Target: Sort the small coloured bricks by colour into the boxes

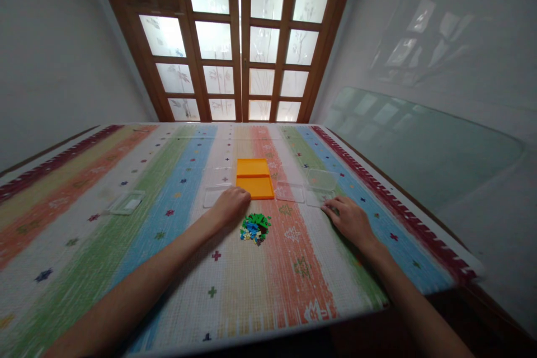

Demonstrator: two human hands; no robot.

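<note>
Hands on striped tablecloth, paned wooden doors beyond

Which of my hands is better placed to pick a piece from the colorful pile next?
Probably your left hand: it's at the orange case's near left corner, close to the pile of small pieces. Your right hand is farther off, by a clear case.

On the striped bench I see an open orange case, clear boxes and small coloured pieces.
</note>
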